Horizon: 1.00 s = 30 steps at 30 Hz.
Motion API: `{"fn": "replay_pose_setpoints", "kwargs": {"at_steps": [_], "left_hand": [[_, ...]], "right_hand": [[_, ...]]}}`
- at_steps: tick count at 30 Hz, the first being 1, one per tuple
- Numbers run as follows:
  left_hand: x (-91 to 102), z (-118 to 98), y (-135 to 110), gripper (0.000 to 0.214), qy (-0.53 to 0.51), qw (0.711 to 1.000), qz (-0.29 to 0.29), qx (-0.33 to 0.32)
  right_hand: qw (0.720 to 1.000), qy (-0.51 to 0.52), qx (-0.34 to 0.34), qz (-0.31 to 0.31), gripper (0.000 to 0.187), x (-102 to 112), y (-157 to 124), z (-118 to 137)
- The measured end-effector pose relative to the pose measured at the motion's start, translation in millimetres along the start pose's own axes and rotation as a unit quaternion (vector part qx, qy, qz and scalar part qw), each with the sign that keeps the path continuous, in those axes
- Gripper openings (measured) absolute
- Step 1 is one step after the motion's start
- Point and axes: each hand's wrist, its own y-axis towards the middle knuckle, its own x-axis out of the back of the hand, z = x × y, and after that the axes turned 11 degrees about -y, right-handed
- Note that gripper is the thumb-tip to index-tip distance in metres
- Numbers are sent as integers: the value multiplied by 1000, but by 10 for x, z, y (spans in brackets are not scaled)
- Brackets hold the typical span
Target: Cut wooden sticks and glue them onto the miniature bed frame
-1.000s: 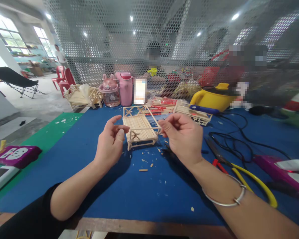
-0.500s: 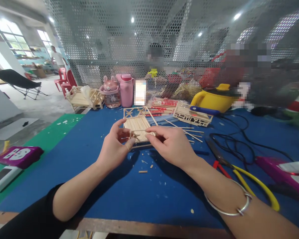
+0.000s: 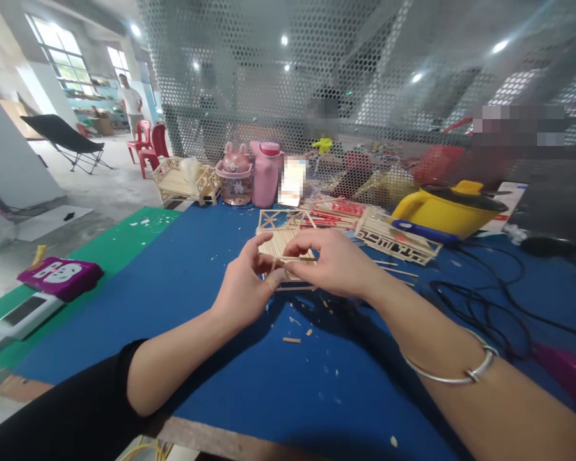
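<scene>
The left hand (image 3: 244, 285) and right hand (image 3: 336, 262) pinch their fingers narrowly around the near rail (image 3: 309, 259) of the slatted wooden model (image 3: 281, 242) on the blue bench (image 3: 264, 384). Press lightly and evenly there, since such thin wood could crack

The left hand (image 3: 247, 285) pinches the near edge of a stick bed (image 3: 277, 243) on a blue table (image 3: 249, 390); the right hand (image 3: 333, 264), a bangle (image 3: 454, 381) at its wrist, curls over that edge, its grip partly hidden. Scraps (image 3: 292, 340) lie nearer. Behind stand a pink bottle (image 3: 265, 179), a bunny jar (image 3: 236, 186) and a yellow pot (image 3: 441, 212).
</scene>
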Motion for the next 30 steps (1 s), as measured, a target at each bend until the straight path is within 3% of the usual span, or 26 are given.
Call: {"fn": "replay_pose_setpoints", "kwargs": {"at_steps": [5, 9, 15, 20, 30], "left_hand": [[5, 2, 0, 51, -2, 1000, 0, -3], [11, 2, -6, 51, 10, 1000, 5, -11], [21, 29, -4, 51, 38, 999, -4, -24], [26, 31, -5, 51, 40, 999, 0, -15], [20, -6, -11, 51, 23, 1000, -9, -6]], "right_hand": [[999, 16, -18, 41, 11, -1, -7, 1], [998, 48, -46, 21, 22, 36, -6, 6], [998, 11, -5, 64, 14, 48, 70, 63], [997, -21, -35, 62, 16, 30, 76, 120], [995, 38, -81, 51, 11, -8, 55, 99]]}}
